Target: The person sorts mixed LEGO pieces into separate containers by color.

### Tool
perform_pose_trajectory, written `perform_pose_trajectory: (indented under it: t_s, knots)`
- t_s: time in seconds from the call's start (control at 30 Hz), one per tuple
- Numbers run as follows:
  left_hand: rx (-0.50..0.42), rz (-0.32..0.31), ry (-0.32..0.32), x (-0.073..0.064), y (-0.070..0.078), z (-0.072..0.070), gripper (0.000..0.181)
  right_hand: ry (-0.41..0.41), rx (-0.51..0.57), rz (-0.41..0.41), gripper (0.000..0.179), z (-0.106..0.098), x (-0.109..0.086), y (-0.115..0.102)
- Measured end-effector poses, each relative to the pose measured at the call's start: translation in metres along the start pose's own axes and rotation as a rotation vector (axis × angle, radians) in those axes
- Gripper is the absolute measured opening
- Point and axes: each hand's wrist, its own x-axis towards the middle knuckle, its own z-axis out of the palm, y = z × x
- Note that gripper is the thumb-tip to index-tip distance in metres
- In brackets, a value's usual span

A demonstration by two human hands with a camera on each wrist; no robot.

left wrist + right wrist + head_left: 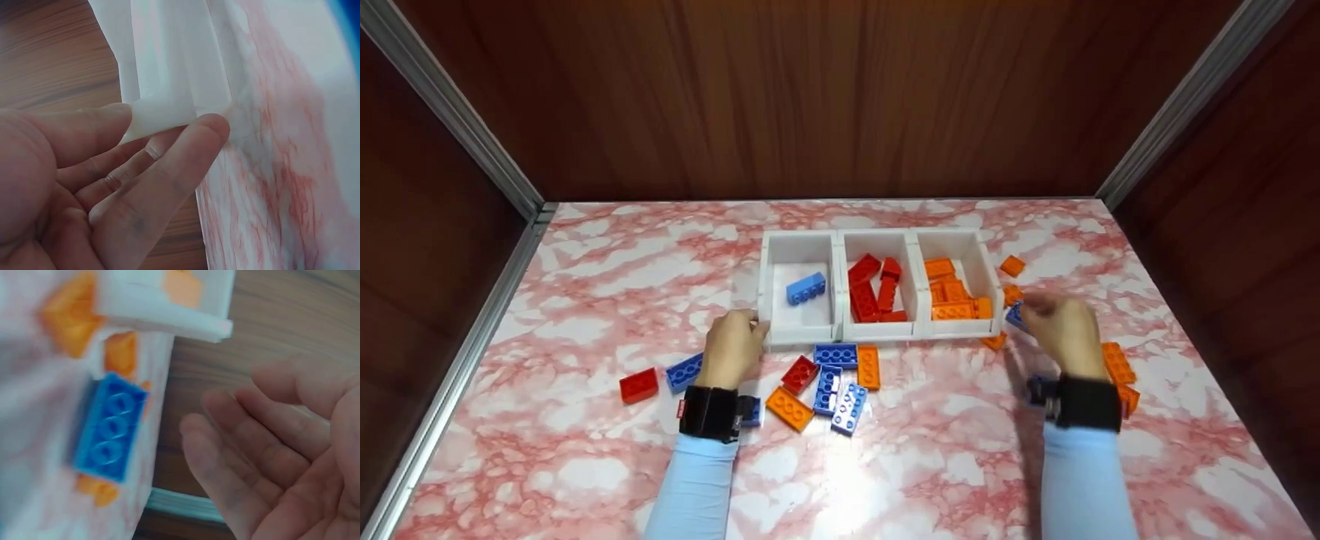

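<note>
My left hand (733,346) is at the front left corner of a white three-part tray (802,335). In the left wrist view, its thumb and forefinger pinch the tray's corner (163,115). A single blue brick (806,289) lies in the tray's left compartment, red bricks (865,300) in the middle one and orange bricks (952,310) in the right one. My right hand (1063,330), blurred, hovers beside a blue brick (111,430) right of the tray. Its fingers (205,450) are apart from the thumb and hold nothing.
Blue, red and orange bricks lie in front of the tray, among them an orange brick (790,409) and a red brick (800,374). Another red brick (638,385) is farther left. Orange bricks (1118,363) lie by my right wrist. Dark wooden panels (825,97) enclose the marbled table.
</note>
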Motion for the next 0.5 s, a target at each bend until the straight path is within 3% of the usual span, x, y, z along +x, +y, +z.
perform_pose_trajectory:
  t_s: [0.13,0.3,0.5]
  knots:
    - [0.008,0.003,0.003,-0.001,-0.002,-0.001,0.021,-0.055,-0.007,0.055,0.039,0.015,-0.016,0.008]
    - [0.029,0.006,0.008,-0.001,-0.002,-0.001,0.022,-0.019,-0.077,0.012,0.038,0.033,-0.024,0.013]
    - [0.012,0.010,-0.007,0.000,-0.002,0.000,0.021,0.016,-0.086,-0.044,0.038,0.057,-0.023,0.015]
